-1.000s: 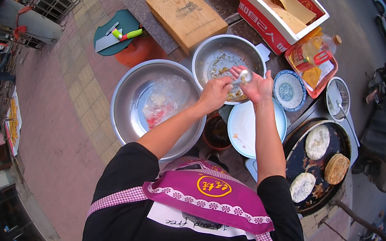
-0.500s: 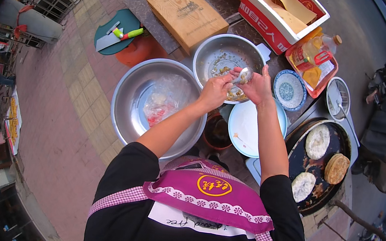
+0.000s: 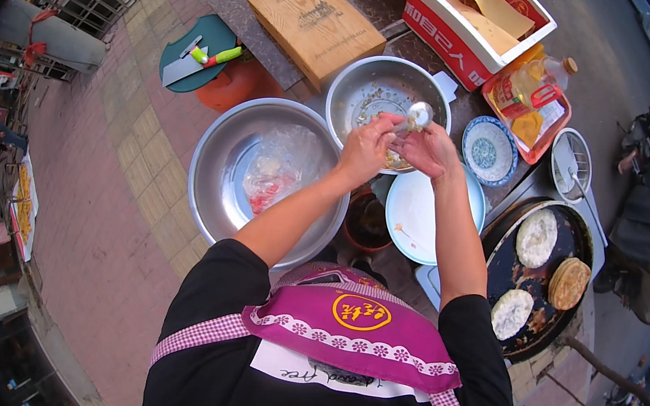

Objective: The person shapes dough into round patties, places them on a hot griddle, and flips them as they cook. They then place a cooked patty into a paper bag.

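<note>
Above the metal bowl (image 3: 341,94) with food scraps on its bottom, my two hands meet. My left hand (image 3: 365,151) is closed, with fingertips pinched on what looks like the handle of a shiny metal spoon (image 3: 419,114). The spoon's rounded end points up and away from me. My right hand (image 3: 429,149) is turned partly palm up beside it, fingers stretched toward the left fingertips and close to the handle. Whether the right fingers touch the spoon is hard to tell. Below my right wrist lies a white lid or plate (image 3: 421,224) with a light-blue rim.
On the left a large metal basin (image 3: 217,148) holds a plastic bag (image 3: 273,172). To the right are a blue-patterned bowl (image 3: 488,150), a basket with bottles (image 3: 530,107), a strainer (image 3: 570,165) and a black griddle (image 3: 531,292) with flatbreads. A wooden box (image 3: 315,25) stands behind.
The spoon's rounded end has risen and moved slightly away from me, clear of the right palm. The right hand has shifted slightly and its raised thumb no longer sticks up.
</note>
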The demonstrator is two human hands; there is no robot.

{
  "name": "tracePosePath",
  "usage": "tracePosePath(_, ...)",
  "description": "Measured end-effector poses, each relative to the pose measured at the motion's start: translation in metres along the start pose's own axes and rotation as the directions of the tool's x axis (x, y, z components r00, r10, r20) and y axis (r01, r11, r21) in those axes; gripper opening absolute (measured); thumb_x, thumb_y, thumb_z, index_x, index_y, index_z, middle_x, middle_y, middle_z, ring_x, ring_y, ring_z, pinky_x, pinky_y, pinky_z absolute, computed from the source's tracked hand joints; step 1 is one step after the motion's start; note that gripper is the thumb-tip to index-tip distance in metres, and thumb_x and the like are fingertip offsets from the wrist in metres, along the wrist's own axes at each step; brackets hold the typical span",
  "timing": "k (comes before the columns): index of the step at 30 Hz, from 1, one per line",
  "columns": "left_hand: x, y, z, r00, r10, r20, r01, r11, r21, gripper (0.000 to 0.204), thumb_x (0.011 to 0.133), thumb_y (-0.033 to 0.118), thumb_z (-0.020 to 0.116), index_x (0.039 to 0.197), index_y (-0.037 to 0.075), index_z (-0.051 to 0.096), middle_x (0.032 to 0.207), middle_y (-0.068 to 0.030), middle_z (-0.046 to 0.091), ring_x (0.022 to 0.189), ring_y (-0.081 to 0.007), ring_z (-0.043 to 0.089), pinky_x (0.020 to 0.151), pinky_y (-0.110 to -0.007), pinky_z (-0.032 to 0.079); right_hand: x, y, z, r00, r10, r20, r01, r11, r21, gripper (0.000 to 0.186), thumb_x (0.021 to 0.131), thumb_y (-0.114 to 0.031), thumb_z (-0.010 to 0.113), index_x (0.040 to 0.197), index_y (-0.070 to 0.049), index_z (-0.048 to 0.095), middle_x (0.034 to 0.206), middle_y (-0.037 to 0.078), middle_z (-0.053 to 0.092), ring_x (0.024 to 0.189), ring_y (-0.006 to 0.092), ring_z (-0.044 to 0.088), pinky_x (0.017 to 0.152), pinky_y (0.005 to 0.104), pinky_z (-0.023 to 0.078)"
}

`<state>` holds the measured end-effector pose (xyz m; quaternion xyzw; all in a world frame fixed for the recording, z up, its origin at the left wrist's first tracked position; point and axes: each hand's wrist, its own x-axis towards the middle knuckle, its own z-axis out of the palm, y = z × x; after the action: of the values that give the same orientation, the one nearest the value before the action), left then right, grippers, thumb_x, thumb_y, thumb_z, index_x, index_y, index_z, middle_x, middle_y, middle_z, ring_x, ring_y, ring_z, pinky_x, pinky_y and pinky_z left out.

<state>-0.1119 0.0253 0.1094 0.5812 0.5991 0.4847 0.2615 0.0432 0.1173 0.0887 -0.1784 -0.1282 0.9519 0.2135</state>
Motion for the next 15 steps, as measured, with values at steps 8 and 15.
tracePosePath(8, -0.009, 0.001, -0.001, 0.998, 0.06, -0.014, -0.061, 0.996, -0.063, 0.006, 0.086, 0.007, 0.055, 0.087, 0.001, 0.055, 0.077, -0.0237, 0.059, 0.077, -0.0419, 0.059, 0.064, -0.047, 0.044, 0.0, -0.004, 0.004, 0.962, -0.108, -0.252, 0.027, 0.952, -0.303, 0.042, 0.102, -0.023, 0.034, 0.123, 0.008, 0.053, 0.129, 0.022, 0.053, 0.127, 0.0347, 0.047, 0.11, 0.0411, 0.034)
tracePosePath(15, -0.01, -0.017, -0.007, 0.972, -0.217, -0.086, 0.228, 0.962, 0.152, 0.013, 0.087, 0.011, 0.057, 0.094, 0.0, 0.06, 0.075, -0.0229, 0.059, 0.071, -0.0375, 0.062, 0.064, -0.041, 0.046, -0.003, 0.002, -0.002, 0.911, -0.26, -0.321, -0.18, 0.449, -0.875, 0.046, 0.09, 0.006, 0.044, 0.136, 0.002, 0.044, 0.134, 0.012, 0.052, 0.122, 0.0225, 0.051, 0.107, 0.0329, 0.035)
